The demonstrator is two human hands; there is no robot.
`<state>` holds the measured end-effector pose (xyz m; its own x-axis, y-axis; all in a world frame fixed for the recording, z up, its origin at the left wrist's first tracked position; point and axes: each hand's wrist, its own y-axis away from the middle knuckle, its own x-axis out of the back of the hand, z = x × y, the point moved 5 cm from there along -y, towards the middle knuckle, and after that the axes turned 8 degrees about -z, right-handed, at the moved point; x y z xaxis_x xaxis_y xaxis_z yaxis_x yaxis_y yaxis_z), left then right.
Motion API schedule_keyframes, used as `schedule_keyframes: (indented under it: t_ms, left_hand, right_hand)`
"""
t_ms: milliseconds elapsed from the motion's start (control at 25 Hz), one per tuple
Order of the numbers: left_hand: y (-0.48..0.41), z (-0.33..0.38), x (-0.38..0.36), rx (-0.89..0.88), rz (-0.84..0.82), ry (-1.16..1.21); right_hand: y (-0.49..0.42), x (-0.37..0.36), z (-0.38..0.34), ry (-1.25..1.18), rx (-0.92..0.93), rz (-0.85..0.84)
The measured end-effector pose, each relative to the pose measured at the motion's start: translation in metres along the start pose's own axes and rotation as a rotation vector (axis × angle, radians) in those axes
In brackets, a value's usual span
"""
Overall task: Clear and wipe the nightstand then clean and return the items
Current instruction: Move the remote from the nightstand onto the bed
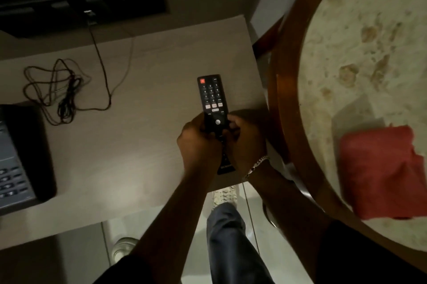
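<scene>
Remote (213, 99) apparently between both hands' fingers (233, 122)

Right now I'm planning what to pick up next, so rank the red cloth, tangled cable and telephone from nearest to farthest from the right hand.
From the right hand:
1. Red cloth, to its right on the round table.
2. Tangled cable, up and left on the nightstand.
3. Telephone, at the far left edge.

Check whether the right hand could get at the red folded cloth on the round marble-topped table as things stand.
Probably yes, once freed: the right hand and left hand both grip the black TV remote. The red folded cloth lies uncovered on the round marble-topped table to its right, with nothing between.
</scene>
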<state>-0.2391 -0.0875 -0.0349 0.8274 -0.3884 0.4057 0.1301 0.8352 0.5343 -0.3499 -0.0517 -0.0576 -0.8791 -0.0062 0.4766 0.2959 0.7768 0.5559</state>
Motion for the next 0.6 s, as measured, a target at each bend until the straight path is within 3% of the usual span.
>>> schedule_keyframes:
  t_ms: [240,440,600]
  left_hand:
    - [0.047,-0.024,0.097,0.049,0.175,0.373]
    - [0.123,-0.097,0.227,0.092,0.505,0.656]
    - [0.205,-0.153,0.334,0.050,0.810,0.706]
  right_hand:
    - [0.044,-0.036,-0.077,-0.013,0.227,-0.047]
    - [0.108,-0.151,-0.182,0.047,0.460,-0.337]
    - [0.189,-0.257,-0.264,0.196,0.759,-0.468]
